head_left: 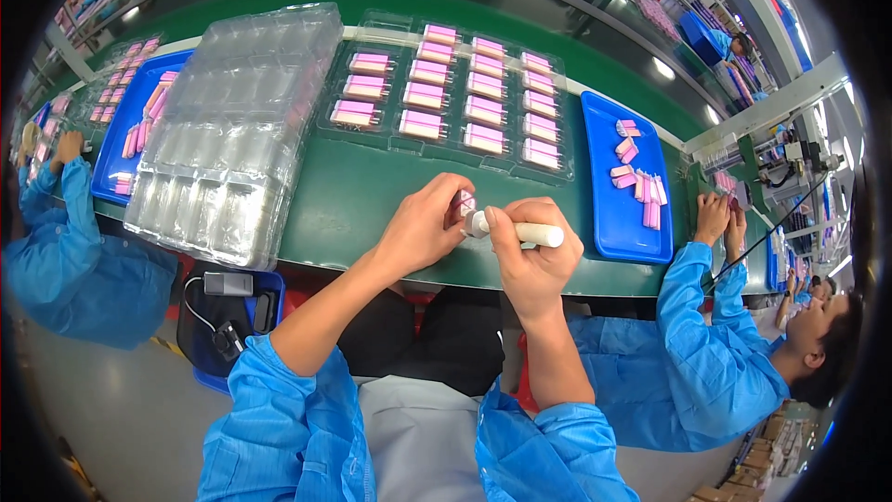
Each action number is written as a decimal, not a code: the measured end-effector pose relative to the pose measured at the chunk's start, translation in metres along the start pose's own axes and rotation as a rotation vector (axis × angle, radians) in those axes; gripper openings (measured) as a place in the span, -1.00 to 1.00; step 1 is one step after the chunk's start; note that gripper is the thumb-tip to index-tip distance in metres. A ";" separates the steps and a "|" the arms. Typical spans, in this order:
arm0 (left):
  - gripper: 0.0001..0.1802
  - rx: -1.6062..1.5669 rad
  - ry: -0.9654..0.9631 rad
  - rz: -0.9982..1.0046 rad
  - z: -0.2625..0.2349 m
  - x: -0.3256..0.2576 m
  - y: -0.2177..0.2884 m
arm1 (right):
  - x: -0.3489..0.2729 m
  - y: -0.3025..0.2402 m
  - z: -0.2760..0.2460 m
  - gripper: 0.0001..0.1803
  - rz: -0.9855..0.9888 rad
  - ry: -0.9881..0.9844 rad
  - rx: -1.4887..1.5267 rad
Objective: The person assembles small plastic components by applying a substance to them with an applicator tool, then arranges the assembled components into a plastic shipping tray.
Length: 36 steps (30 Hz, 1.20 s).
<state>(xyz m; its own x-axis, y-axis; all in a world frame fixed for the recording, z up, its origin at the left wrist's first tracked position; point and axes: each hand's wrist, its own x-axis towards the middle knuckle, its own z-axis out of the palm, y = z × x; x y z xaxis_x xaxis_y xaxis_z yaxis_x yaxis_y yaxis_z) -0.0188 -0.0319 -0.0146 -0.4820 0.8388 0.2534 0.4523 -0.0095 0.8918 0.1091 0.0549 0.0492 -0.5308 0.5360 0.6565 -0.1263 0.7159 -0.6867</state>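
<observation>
I see left hand (423,223) fingers pinched shut on small pink part (463,205), raised over worktop (372,195) edge for access | right hand (530,256) fist-closed around white pen-like tool (525,232), tip touching part | filled clear tray (455,93) beyond

Pink and white there on the small block (464,204) pinched in the left hand (423,223), and a white, cream-tinted stick (520,232) in the right hand (530,256). Green belt (362,195) underneath. Rows of pink-topped pieces (423,98) in a clear tray (372,135). Bright blue tray (618,214) with pink and white bits, bright blue sleeves (279,409), glassy clear stack (232,130).
</observation>
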 end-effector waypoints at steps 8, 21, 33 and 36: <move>-0.54 -0.002 0.000 0.027 0.000 0.000 -0.002 | -0.001 0.006 0.005 -0.79 0.035 -0.028 -0.057; -0.54 -0.440 0.127 -0.052 -0.009 0.003 -0.020 | -0.026 0.034 -0.029 -0.85 0.398 0.302 0.429; -0.64 -0.779 0.404 -0.057 -0.070 0.153 -0.023 | -0.056 0.083 -0.042 -0.82 0.579 0.418 0.581; -0.62 0.016 0.524 -0.016 -0.109 0.201 -0.066 | -0.055 0.082 -0.036 -0.83 0.571 0.397 0.600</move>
<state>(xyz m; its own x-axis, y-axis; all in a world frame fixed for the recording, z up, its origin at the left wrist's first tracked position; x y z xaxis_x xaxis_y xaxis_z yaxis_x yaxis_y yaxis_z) -0.2273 0.0778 0.0178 -0.7977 0.4540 0.3969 0.4511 0.0125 0.8924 0.1582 0.0999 -0.0323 -0.3334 0.9307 0.1503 -0.4060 0.0021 -0.9139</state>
